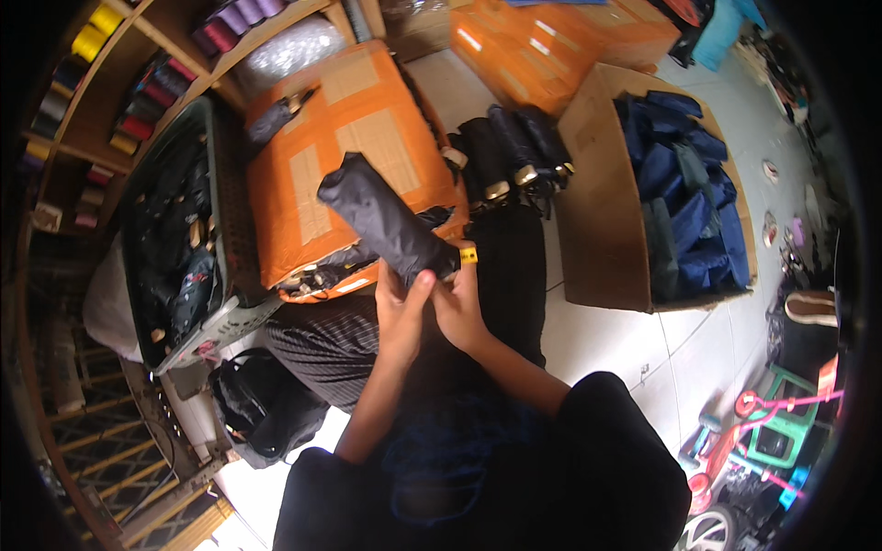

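Note:
A folded umbrella (381, 213) in a dark grey cloth cover slants up and to the left in front of me. My left hand (401, 312) is closed on its lower end, the thumb lying along the cloth. Beside it my right hand (459, 308) also grips the lower end, from the right. A small yellow tag (469, 255) shows at the right fingertips. Behind the umbrella lies a carton (367, 119) wrapped in orange tape. Dark bundles with light ends stick out of its torn near side, and another small dark umbrella (271, 119) rests on top.
At the left stands a dark plastic crate (241, 239) full of dark umbrellas. Several folded umbrellas (514, 147) lie in a row beyond my knee. An open carton (597, 202) at the right holds blue cloth pouches. Thread spools (90, 41) fill shelves; a black bag (266, 404) sits lower left.

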Tool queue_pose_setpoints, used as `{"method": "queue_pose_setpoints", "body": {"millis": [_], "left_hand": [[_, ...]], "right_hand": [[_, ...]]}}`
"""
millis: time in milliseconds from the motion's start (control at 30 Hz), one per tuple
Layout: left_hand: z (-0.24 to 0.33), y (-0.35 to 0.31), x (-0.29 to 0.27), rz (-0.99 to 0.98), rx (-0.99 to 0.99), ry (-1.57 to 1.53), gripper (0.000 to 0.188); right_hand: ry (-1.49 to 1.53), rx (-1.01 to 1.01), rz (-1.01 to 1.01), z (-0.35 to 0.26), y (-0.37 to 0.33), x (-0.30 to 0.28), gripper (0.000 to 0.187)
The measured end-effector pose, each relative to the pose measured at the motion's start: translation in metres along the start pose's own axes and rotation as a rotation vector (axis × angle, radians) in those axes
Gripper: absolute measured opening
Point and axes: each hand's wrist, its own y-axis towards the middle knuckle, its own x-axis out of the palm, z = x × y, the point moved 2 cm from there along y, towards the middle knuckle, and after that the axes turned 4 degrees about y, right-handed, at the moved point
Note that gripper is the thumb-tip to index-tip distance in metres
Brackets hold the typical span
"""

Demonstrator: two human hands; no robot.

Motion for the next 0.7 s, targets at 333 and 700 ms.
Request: {"method": "queue_pose_setpoints", "body": {"millis": [333, 700], "left_hand": [[0.016, 0.002, -0.033, -0.039, -0.073, 0.23, 0.043], [0.026, 0.013, -0.072, 0.083, -0.007, 0.363, 0.029]], "right_hand": [[-0.165, 0.199, 0.396, 0.044, 0.105, -0.119, 0.059], [-1.051, 0.005, 0.307, 0.078, 0.111, -0.108, 0.06]]}}
